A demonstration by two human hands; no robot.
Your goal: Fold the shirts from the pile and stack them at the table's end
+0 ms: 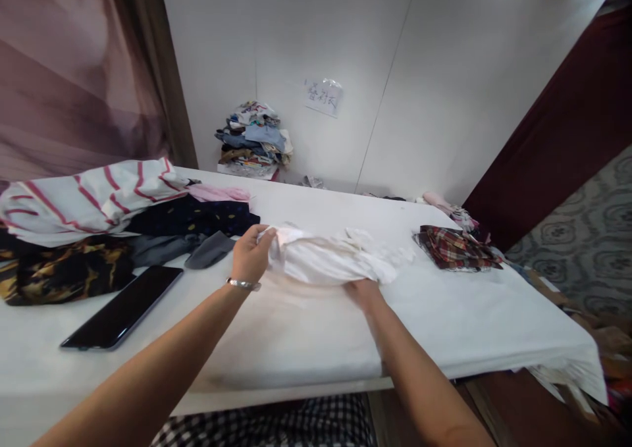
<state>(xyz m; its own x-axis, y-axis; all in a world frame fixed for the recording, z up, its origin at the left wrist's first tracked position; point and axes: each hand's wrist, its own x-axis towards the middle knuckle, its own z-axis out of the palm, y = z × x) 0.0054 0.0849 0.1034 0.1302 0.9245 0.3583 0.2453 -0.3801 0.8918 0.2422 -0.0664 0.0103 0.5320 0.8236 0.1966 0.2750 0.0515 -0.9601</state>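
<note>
A white shirt (pixel 320 259) is bunched lengthwise over the white-covered table in front of me, partly blurred. My left hand (pixel 251 253), with a silver bracelet at the wrist, pinches the shirt's left end between thumb and fingers and lifts it a little. Under the near right edge of the same cloth goes my right hand (pixel 364 290); its fingers are hidden by the fabric, so I cannot see whether they grip it.
A black phone (pixel 123 309) lies left of my left arm. Behind it are a striped shirt (pixel 93 197), a dark navy garment (pixel 197 216) and other clothes. A folded plaid shirt (pixel 457 246) rests at the right. Clothes are piled (pixel 257 137) beyond the table's far edge.
</note>
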